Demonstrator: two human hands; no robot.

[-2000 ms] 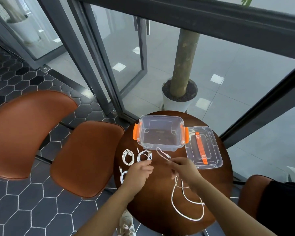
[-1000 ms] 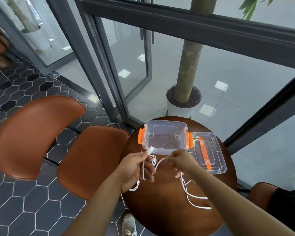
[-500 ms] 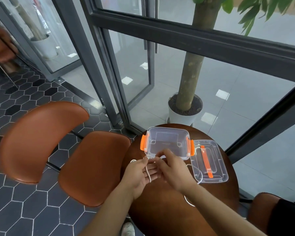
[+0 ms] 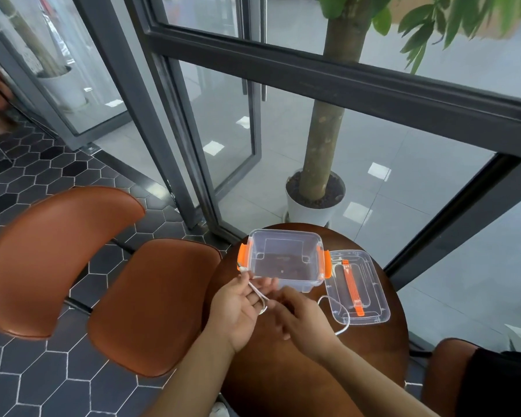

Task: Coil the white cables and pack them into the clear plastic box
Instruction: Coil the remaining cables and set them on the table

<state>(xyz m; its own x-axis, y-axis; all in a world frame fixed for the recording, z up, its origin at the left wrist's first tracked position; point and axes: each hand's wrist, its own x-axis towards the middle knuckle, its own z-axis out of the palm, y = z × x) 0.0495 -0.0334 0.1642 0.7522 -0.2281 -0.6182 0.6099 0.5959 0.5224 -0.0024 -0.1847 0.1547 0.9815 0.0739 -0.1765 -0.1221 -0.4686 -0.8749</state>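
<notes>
ITEM: thin white cable, part-coiled. Loc: lying across the palm of the left hand, over the near edge of the round dark-brown wooden table; a loose tail is trailing right, past the right hand, and curving across the tabletop toward the lid.

L hand: palm up, fingers half-curled, thumb and forefinger pinching the cable's end up by the box corner. R hand: fingers closing on the cable at the L palm, feeding the next loop; exact pinch is hidden behind the knuckles.

ITEM: clear rectangular plastic box w/ orange side latches. Sitting open at the table's far side, just beyond the hands; looking empty.

ITEM: clear flat plastic lid w/ orange handle. Lying just right of the box.

RISKS (est.): loops are sitting loose on the palm, so easing the thumb could be letting them spring apart. Tail may be dragging against the lid edge, snagging or nudging it. Other cables not in view, poss. hidden under the arms.
</notes>
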